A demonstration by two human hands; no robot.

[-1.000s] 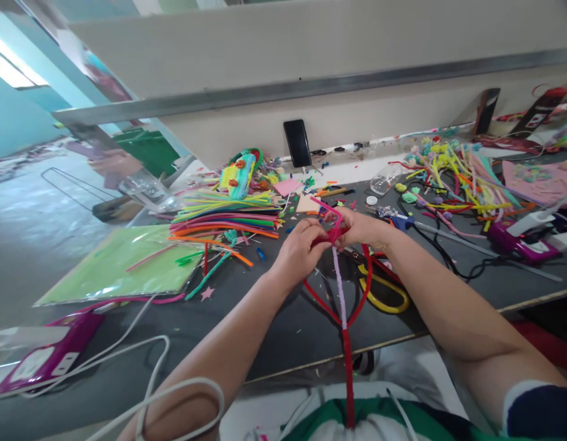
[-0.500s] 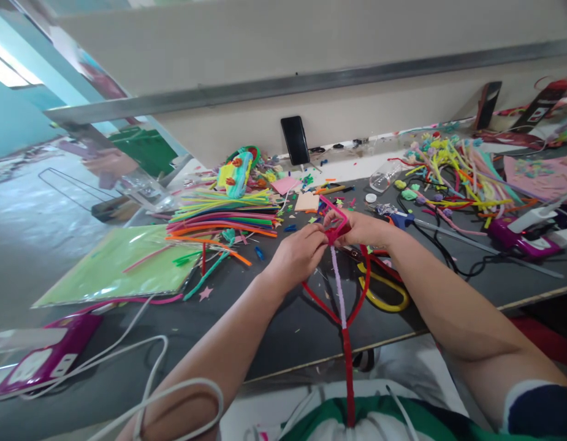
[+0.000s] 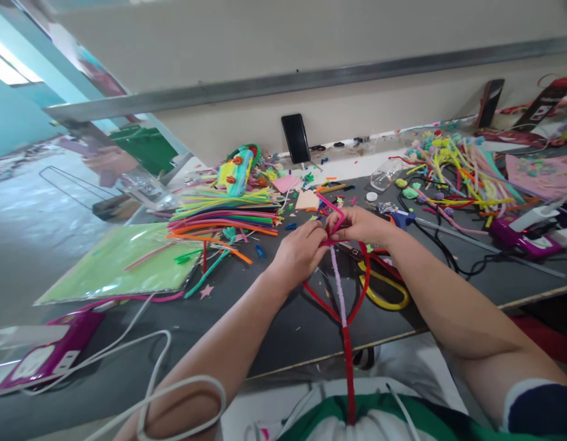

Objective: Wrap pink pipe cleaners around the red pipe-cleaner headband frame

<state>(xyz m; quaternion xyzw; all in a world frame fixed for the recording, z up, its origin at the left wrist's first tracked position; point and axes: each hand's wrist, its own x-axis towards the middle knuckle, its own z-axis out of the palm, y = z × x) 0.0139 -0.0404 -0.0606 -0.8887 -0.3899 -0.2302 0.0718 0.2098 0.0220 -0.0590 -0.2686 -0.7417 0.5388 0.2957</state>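
Observation:
A figure made of fuzzy pipe cleaners [image 3: 348,373] stretches from my lap up to my fingers. Its lower stem is red, a lilac length [image 3: 337,278] runs up the middle, and a red loop [image 3: 367,282] bows out on both sides. At the top, my left hand [image 3: 300,252] pinches the red end. My right hand [image 3: 362,225] is closed beside it on the same joint, where a bent pink pipe cleaner [image 3: 341,217] sticks up. My fingertips hide how the pieces join. Yellow-handled scissors [image 3: 393,304] lie under my right forearm.
Left of my hands lie a bundle of coloured pipe cleaners [image 3: 228,214] and a green sheet in plastic [image 3: 122,263]. A phone [image 3: 295,138] leans at the back. A glue gun [image 3: 401,218], cords and a purple power strip [image 3: 525,236] are to the right.
My fingers have shifted slightly at the top joint, and the pink bent piece has tipped a little to the left. Both hands keep their hold.

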